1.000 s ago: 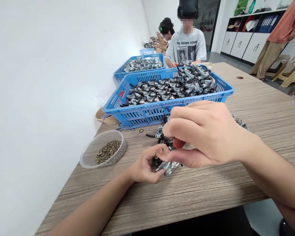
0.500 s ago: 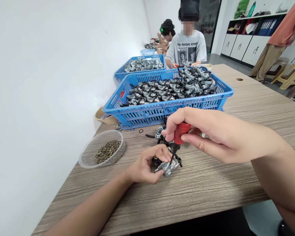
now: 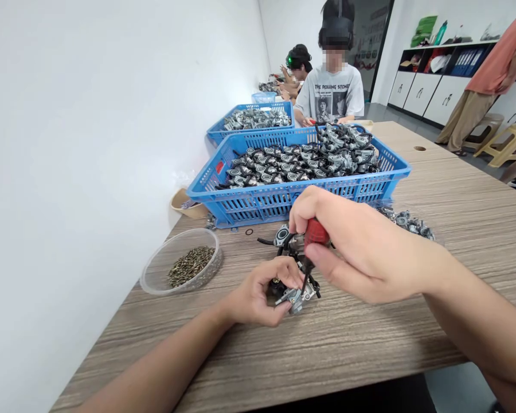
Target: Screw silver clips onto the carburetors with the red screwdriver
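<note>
My left hand (image 3: 269, 289) grips a small metal carburetor (image 3: 298, 299) against the tabletop, thumb on its near side and fingers over the top. In my right hand (image 3: 356, 252) is a screwdriver with a red handle (image 3: 315, 234). Its dark shaft points down, and the tip meets the carburetor beside my left fingertips; the exact contact spot is too small to make out. Just behind, another carburetor (image 3: 282, 235) with a black hose lies on the table, partly covered by my right hand.
A clear plastic bowl (image 3: 217, 267) of small screws (image 3: 191, 267) stands at left. A blue crate (image 3: 249, 209) full of carburetors spans the back, with another blue crate (image 3: 212, 135) behind. More metal parts (image 3: 408, 222) lie right of my hand. A person (image 3: 331, 86) sits across the table.
My right hand has turned at the wrist around the screwdriver handle, its forearm now lower. Metal parts at the right have come into sight. My left hand keeps its hold; the view shifted slightly.
</note>
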The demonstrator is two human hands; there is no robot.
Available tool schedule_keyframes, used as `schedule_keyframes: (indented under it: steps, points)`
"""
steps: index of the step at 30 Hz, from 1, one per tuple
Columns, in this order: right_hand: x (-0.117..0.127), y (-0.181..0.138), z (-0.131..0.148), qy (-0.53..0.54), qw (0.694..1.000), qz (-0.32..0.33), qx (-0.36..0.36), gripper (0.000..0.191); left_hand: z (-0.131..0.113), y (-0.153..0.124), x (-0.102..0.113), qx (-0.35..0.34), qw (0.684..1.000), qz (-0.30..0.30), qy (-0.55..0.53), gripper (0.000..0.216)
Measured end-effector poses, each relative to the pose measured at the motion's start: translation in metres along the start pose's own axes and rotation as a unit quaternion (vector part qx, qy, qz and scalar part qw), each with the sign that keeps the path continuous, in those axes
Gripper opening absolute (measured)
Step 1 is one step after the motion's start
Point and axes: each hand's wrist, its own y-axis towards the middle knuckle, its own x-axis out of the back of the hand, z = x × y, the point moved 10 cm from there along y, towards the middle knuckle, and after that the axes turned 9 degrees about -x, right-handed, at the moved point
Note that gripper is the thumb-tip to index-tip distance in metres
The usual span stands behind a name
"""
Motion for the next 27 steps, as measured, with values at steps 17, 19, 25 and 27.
schedule_keyframes:
  steps: [17, 19, 25, 27]
  points:
    - [0.007, -0.003, 0.01, -0.182, 0.972, -0.143, 0.032, 0.016, -0.003, 0.002, 0.0, 0.022, 0.999, -0.002, 0.022, 0.032]
    - [0.004, -0.002, 0.01, -0.104, 0.992, -0.062, 0.018, 0.015, -0.003, 0.002, 0.001, 0.021, 0.999, -0.005, 0.029, 0.033]
    - [-0.001, -0.006, 0.013, 0.187, 0.974, 0.129, -0.003, 0.029, -0.003, 0.0, 0.001, 0.012, 0.999, 0.011, 0.038, 0.032]
    - [0.0, -0.003, 0.011, 0.192, 0.975, 0.109, 0.009, 0.022, -0.002, -0.001, 0.001, 0.015, 0.999, 0.012, 0.047, 0.031]
